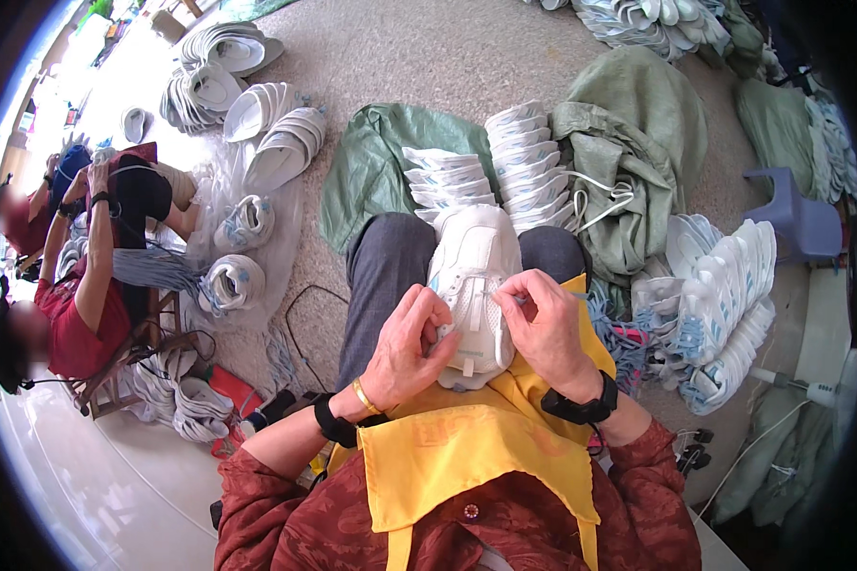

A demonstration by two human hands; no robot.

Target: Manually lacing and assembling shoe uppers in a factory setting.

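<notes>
White shoe (476,243): set on the lap, toe pointed away; upper judged formed, work about the eyelets judged unfinished. Left hand (408,341): fingers curled at the shoe's left edge. Right hand (546,328): thumb and forefinger brought near each other at its right side. Whether anything is pinched by either cannot be told. Stacked white uppers (528,171): placed beyond the shoe.

A white shoe (472,249) (its toe pointed far) is pinched at its left edge by the left hand (405,347), while the right hand (548,328) is closed at its right edge. Blue-trimmed shoes (730,276) are stacked to the right.
</notes>
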